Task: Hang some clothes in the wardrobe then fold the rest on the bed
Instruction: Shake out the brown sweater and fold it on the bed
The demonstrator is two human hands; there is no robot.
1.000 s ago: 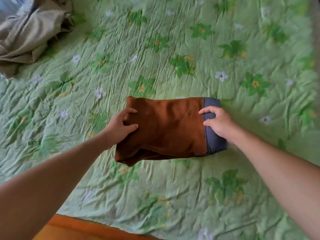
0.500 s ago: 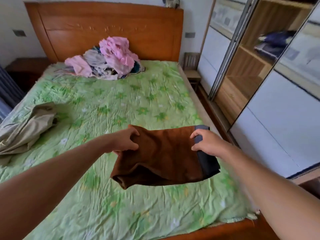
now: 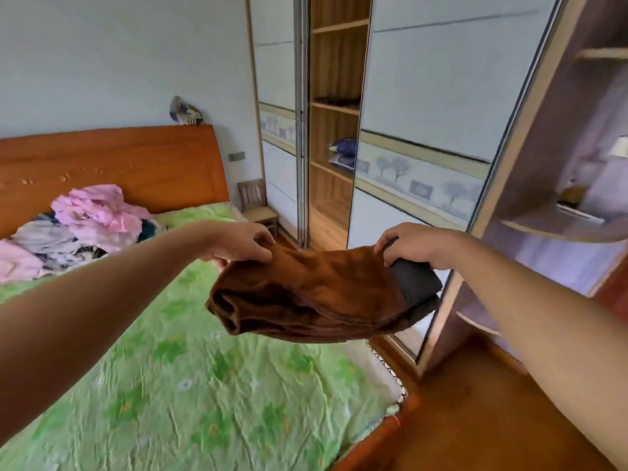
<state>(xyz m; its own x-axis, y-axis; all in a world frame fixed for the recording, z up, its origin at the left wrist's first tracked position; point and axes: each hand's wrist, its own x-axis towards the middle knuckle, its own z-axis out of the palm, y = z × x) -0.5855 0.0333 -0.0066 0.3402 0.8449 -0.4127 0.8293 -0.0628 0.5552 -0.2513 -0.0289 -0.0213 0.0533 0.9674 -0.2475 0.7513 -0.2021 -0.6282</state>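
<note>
The left hand pinches the left edge of the folded brown garment and the right hand clamps its dark band end, holding it in the air above the right side of the bed, near the open wardrobe. Best to keep both ends level so the layers do not slide apart. No label or writing is readable

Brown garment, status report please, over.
Both gripping: left hand, right hand on folded brown garment. Garment aloft above bed edge. Ahead, open wardrobe; nothing between.
</note>
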